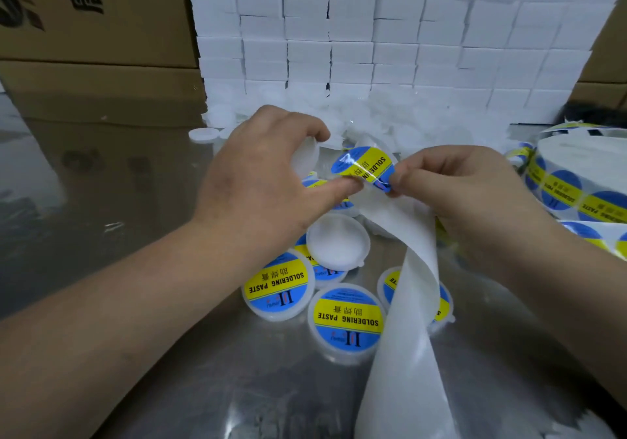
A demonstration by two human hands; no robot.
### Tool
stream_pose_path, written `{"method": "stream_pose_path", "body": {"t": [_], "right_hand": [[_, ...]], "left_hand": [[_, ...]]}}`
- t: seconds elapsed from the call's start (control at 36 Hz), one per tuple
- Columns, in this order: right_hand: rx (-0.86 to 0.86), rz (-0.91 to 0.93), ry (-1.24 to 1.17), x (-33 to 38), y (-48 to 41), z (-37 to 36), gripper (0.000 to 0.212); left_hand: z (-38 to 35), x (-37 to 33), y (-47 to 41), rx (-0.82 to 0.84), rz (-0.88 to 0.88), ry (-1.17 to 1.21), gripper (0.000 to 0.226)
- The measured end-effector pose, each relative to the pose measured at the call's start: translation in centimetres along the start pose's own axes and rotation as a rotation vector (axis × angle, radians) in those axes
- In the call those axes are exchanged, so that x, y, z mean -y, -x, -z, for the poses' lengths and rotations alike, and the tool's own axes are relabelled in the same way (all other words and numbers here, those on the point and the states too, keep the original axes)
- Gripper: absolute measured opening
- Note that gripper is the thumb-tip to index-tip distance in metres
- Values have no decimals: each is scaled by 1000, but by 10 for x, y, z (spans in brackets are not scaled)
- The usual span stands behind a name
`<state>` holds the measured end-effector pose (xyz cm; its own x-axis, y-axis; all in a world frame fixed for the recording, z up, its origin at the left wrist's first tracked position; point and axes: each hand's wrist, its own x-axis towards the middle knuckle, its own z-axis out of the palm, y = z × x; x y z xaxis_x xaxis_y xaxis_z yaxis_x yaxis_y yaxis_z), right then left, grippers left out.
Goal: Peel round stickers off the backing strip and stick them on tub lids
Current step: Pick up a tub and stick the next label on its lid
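Head view: backing strip (407,320) across labelled lids (278,286).

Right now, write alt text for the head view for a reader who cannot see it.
A right hand pinches a round blue-and-yellow SOLDERING PASTE sticker above the white backing strip that curls down, while the left hand holds a blank white lid beside it. Labelled lids lie on the metal table below.

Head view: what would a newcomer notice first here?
The blue-and-yellow sticker at centre, pinched by the right hand while the left hand grips a bare white lid. Below it, the white backing strip curls toward the camera over labelled lids on the shiny table. Behind, a wall of white boxes fills the background.
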<state>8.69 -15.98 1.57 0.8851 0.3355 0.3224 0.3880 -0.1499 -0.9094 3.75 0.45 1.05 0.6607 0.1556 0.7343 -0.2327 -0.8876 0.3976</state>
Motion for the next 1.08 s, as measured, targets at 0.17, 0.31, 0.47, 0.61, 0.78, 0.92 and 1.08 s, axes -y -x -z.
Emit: {"method": "stream_pose_path", "body": {"t": [0.17, 0.31, 0.47, 0.61, 0.78, 0.92, 1.08], "right_hand": [[-156, -23, -103, 5, -1, 4, 24], [-141, -21, -184, 7, -3, 5, 24], [132, 16, -171, 5, 4, -2, 34], [278, 39, -205, 5, 8, -2, 36], [322, 58, -167, 4, 9, -2, 27], [269, 43, -170, 4, 9, -3, 38], [305, 13, -148, 4, 10, -2, 29]], "left_hand": [[-7, 9, -3, 38, 32, -93, 28], [-1, 2, -8, 60, 370, 698, 16], [1, -1, -11, 146, 574, 1271, 32], [1, 1, -10, 297, 566, 1430, 29], [-3, -1, -9, 326, 586, 1505, 32], [-3, 1, -7, 400, 573, 1485, 35], [0, -2, -3, 473, 480, 1449, 32]]}}
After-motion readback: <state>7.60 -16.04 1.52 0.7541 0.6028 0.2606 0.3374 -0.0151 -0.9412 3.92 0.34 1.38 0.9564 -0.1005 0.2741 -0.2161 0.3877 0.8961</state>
